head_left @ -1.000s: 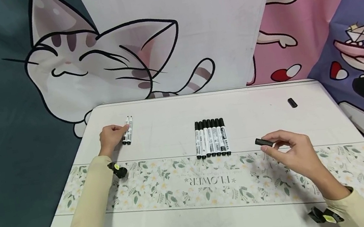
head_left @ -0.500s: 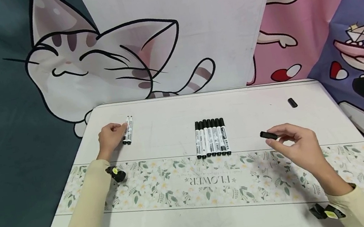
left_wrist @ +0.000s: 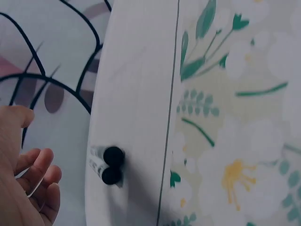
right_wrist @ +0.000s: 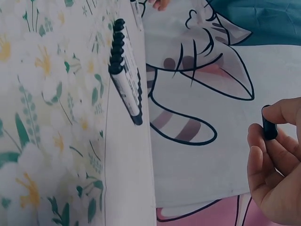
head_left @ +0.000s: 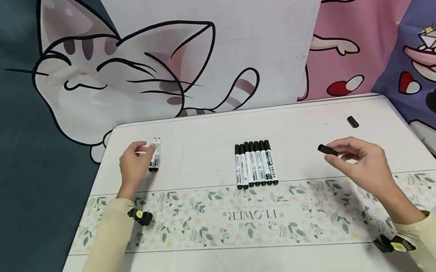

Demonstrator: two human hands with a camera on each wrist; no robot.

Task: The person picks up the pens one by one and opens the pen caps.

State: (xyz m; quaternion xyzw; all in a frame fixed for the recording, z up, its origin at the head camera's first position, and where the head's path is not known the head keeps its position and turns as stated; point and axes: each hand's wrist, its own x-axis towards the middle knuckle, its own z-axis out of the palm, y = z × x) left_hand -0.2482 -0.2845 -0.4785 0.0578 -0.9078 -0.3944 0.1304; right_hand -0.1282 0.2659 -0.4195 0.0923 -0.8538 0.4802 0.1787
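Note:
My right hand (head_left: pixel 364 166) pinches a small black marker cap (head_left: pixel 327 150) between thumb and fingertips, raised above the right part of the table. In the right wrist view the same cap (right_wrist: pixel 269 123) stands nearly upright in the pinch. At the left, two uncapped white markers (head_left: pixel 155 157) lie side by side, bare tips pointing away. My left hand (head_left: pixel 134 165) hovers just beside them, thumb and fingers parted. The left wrist view shows its relaxed fingers (left_wrist: pixel 42 172) apart from the markers' black ends (left_wrist: pixel 113 165).
A neat row of several capped black-and-white markers (head_left: pixel 254 166) lies mid-table. Another loose black cap (head_left: pixel 352 122) lies at the far right. The white table cover (head_left: pixel 203 152) has a flowered band (head_left: pixel 196 217). A cat-printed curtain (head_left: pixel 270 29) hangs behind the table.
My right hand has moved away and rightward with the cap. My left hand has shifted slightly off the two uncapped markers, which stay put, and its fingers have loosened.

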